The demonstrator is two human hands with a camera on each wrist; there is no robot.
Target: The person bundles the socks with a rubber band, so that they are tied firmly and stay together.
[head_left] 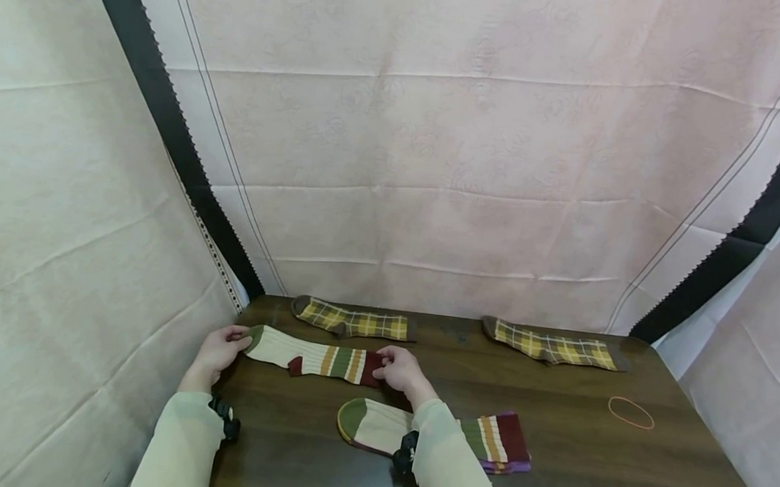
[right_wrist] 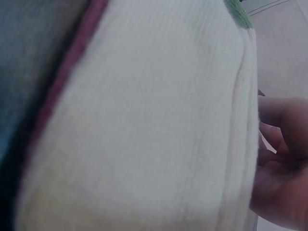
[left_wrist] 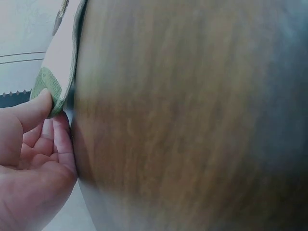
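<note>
A cream sock (head_left: 279, 348) with a green toe, maroon heel and cuff, and mustard and green stripes lies stretched out along the table's left side. At its toe, my left hand (head_left: 218, 352) pinches the green tip (left_wrist: 49, 86) between thumb and fingers. My right hand (head_left: 402, 371) grips the maroon cuff at the other end. Below the right forearm is a layered stack of socks (head_left: 380, 426), topped by one in the same colours. That stack fills most of the right wrist view and hides part of the right hand's fingertips.
Two yellow plaid socks, a left one (head_left: 361, 323) and a right one (head_left: 554, 347), lie along the back of the brown table (head_left: 583, 451). Toward the right edge is a thin orange loop (head_left: 631, 413). Pale cloth (head_left: 431, 166) hangs behind and at both sides.
</note>
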